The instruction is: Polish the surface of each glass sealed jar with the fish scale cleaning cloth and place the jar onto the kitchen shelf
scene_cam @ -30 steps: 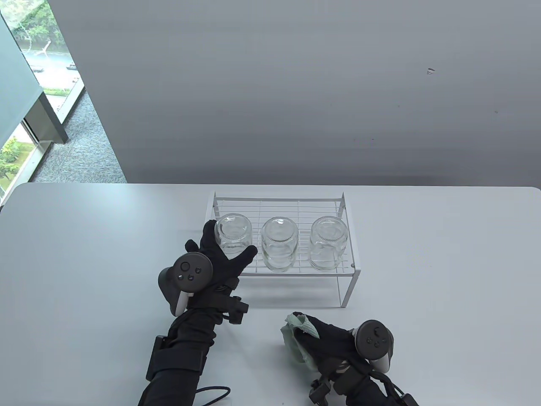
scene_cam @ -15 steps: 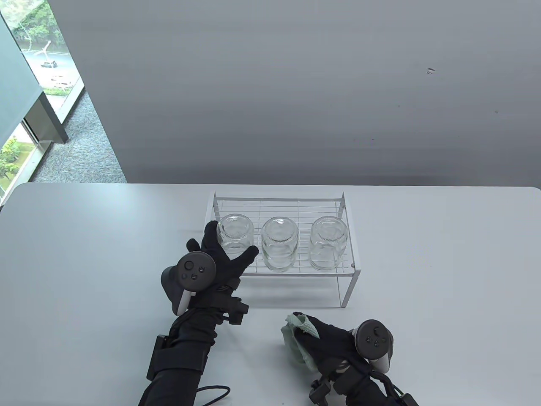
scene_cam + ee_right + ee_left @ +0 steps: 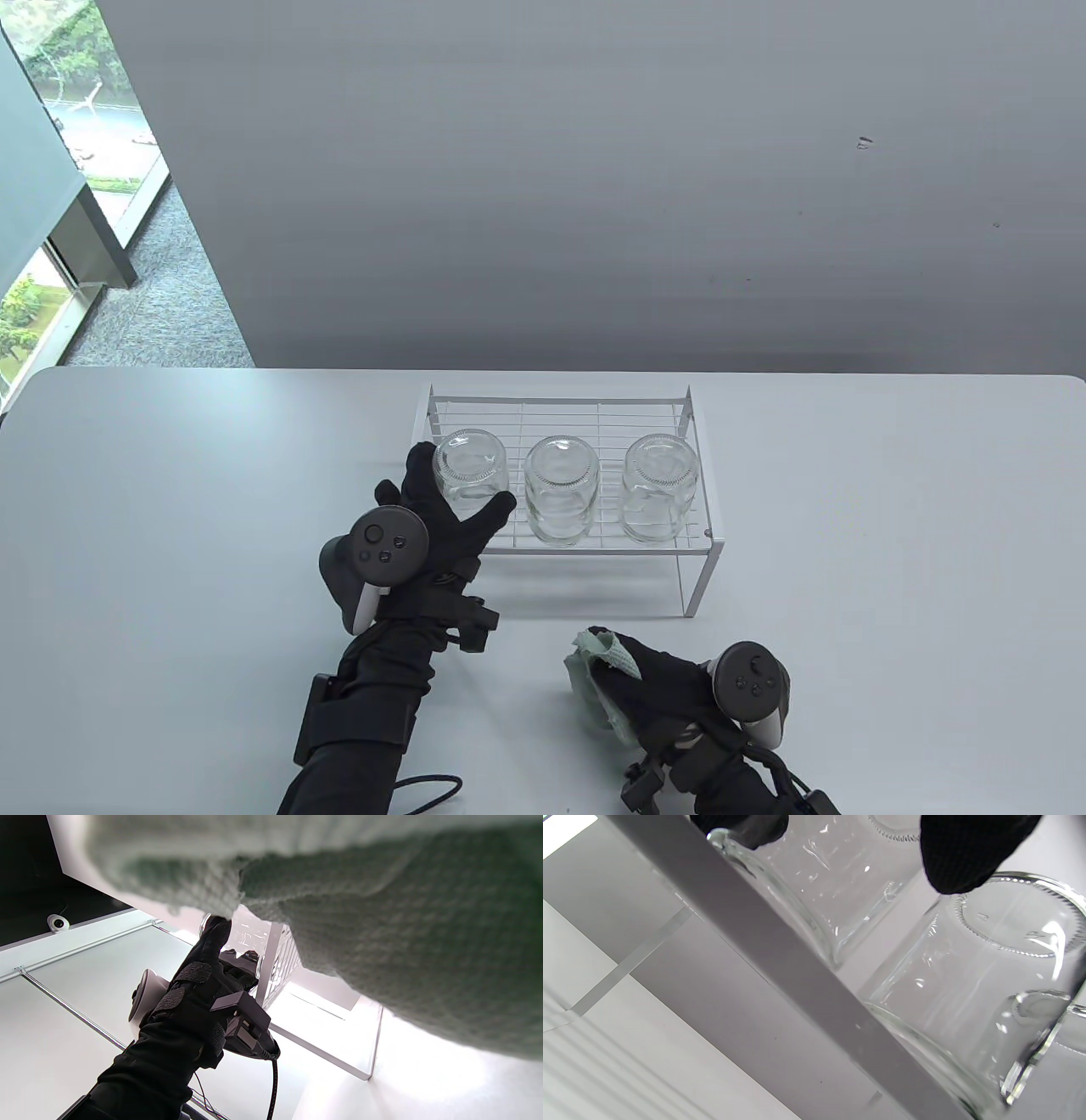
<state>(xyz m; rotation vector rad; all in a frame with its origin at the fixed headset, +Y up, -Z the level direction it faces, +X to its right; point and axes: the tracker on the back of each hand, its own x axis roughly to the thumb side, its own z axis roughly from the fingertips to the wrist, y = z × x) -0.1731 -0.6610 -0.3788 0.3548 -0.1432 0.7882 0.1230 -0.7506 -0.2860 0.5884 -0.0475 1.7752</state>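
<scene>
Three clear glass jars stand upside down in a row on the white wire shelf (image 3: 594, 407). My left hand (image 3: 463, 478) is wrapped round the left jar (image 3: 471, 458), fingers at its far left side, thumb at its near right. The wrist view shows the thumb's tip (image 3: 967, 853) between that jar (image 3: 818, 878) and the middle jar (image 3: 988, 976). The middle jar (image 3: 560, 488) and right jar (image 3: 660, 484) stand free. My right hand (image 3: 645, 679) grips the bunched pale green cloth (image 3: 585, 679) on the table in front of the shelf; the cloth (image 3: 403, 942) fills the right wrist view.
The shelf's front bar (image 3: 780, 967) crosses the left wrist view just below the jars. A black cable (image 3: 428, 785) trails from my left sleeve at the near edge. A grey wall stands behind the table and a window at the far left.
My left hand and the left jar shifted a little to the right, then back. The right hand and cloth have stayed where they were.
</scene>
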